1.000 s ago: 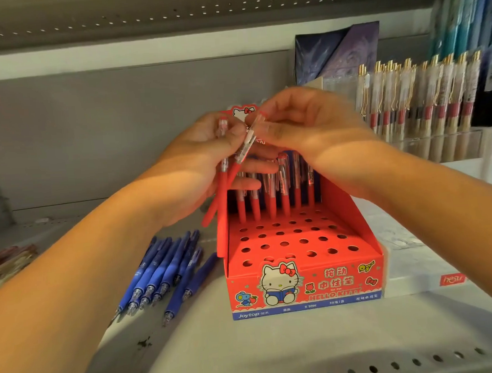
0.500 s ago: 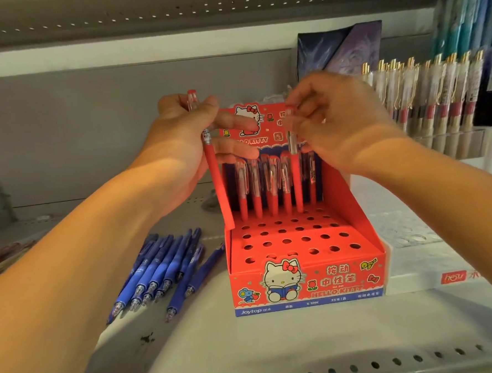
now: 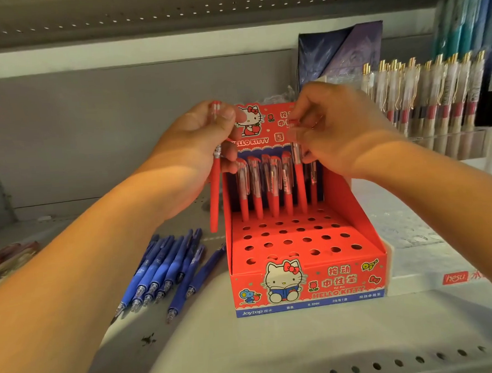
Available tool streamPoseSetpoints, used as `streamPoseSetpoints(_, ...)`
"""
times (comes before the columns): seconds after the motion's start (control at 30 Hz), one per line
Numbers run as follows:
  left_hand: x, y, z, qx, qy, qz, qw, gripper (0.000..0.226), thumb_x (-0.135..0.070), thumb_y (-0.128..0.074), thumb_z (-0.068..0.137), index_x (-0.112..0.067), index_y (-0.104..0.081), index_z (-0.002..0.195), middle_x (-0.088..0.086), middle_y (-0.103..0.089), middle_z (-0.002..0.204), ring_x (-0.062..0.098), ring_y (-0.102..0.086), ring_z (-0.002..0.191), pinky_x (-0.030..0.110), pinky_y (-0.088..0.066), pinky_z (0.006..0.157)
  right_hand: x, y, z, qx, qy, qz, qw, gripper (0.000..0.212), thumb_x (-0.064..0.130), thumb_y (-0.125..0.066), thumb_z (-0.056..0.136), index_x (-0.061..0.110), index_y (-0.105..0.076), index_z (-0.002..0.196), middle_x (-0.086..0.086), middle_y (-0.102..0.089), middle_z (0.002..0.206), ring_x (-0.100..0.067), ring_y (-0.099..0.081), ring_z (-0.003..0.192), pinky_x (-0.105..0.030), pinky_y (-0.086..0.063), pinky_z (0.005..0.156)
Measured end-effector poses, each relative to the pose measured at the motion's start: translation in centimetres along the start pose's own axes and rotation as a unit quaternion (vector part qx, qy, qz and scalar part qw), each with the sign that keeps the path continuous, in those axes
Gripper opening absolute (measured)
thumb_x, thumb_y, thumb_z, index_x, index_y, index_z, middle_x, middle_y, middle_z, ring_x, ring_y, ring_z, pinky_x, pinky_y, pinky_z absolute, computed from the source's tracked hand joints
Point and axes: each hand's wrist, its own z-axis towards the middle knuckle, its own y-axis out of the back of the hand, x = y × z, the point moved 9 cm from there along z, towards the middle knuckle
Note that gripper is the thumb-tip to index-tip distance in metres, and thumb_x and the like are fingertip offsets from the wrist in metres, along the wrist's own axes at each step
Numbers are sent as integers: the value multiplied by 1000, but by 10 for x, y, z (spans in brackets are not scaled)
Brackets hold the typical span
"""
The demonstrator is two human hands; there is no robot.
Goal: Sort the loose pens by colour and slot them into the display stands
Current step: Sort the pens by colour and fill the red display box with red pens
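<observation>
Red pen point(image 3: 300, 183), pinched near its clear top by my right hand point(image 3: 339, 131), now has its tip down at the back row of the red stand point(image 3: 345, 278). Half a second ago it hung higher, so I judge this slot nearly filled. Matte red body, upright, standing between seated red pens point(image 3: 258, 191). My left hand point(image 3: 204, 140) curls round a second red pen point(image 3: 215, 199), just outside the stand's left wall. Blue pens point(image 3: 169, 266) lie loose on the shelf point(image 3: 277, 343), unsorted.
</observation>
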Motion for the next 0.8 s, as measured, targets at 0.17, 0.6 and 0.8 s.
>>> streamPoseSetpoints(0.17,-1,-2,-4,19,16,60,998,25,-28,-50,102,-25,-72,91,-20,-68,70,-3,-59,61,27,-46,69,-6,-18,-3,81,-26,-86,993,12,13,-64,92,24,-59,93,0,-67,92,-22,-68,83,-41,-57,84)
streamPoseSetpoints(0.6,-8,5,3,0,-54,78,996,14,-20,-68,90,-30,-72,99,-12,-75,94,3,-69,90,17,-50,74,3,-17,-11,120,-43,-174,976,22,10,-55,97,10,-55,119,-12,-64,113,-30,-65,98,-43,-54,91)
streamPoseSetpoints(0.8,-16,11,2,-38,-86,1,996,26,-24,-77,65,-19,-70,90,-6,-76,79,10,-72,75,21,-54,61,4,-15,-9,119,-44,-229,965,29,5,-56,96,8,-54,125,-13,-63,116,-29,-61,105,-38,-51,93)
